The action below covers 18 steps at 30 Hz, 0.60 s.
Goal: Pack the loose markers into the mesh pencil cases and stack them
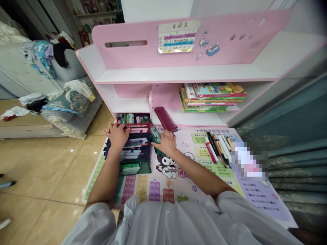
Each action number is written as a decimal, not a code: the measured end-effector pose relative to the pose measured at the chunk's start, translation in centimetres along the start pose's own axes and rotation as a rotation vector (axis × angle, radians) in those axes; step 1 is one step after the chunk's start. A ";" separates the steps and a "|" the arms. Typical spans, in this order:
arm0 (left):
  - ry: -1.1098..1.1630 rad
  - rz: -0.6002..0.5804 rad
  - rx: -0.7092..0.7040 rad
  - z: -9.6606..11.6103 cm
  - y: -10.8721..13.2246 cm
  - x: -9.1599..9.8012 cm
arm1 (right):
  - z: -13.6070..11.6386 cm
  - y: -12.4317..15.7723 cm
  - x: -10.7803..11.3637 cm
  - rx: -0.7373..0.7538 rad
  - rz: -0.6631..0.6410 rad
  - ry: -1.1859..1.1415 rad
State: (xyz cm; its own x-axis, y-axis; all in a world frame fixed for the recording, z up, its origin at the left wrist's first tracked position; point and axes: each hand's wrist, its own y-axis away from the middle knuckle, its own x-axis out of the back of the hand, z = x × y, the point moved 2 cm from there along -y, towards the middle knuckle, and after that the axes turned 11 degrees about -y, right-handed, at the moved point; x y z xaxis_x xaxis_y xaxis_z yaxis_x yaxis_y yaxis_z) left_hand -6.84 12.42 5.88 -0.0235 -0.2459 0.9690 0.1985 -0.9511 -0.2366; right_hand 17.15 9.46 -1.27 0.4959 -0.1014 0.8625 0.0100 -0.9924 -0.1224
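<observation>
A stack of books and booklets lies at the back left of the desk, partly inside the lower cubby of the pink shelf unit. My left hand grips the stack's left far edge, fingers curled over the top. My right hand presses on the stack's right edge, fingers closed around a green book. A dark red pencil case lies just beyond my right hand.
Several pens and markers lie in a row to the right on the printed desk mat. A pile of colourful books fills the right cubby. A sofa with cushions and clothes stands left, over tiled floor.
</observation>
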 end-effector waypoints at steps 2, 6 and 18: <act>0.014 0.006 0.003 -0.1 0.0 -0.1 | -0.3 0.4 -0.2 0.013 -0.011 0.037; 0.017 0.018 -0.002 -0.2 0.0 -0.3 | -0.6 0.8 0.1 0.019 -0.034 0.084; 0.040 0.019 0.006 0.4 0.2 0.1 | -1.3 1.2 0.5 0.062 -0.052 0.094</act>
State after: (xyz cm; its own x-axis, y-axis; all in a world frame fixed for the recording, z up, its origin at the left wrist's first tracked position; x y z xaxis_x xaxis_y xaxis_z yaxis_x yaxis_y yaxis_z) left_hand -6.45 12.31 5.95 -0.0583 -0.2715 0.9607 0.2052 -0.9450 -0.2546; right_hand 16.29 8.13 -0.33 0.4101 -0.0593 0.9101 0.0885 -0.9906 -0.1044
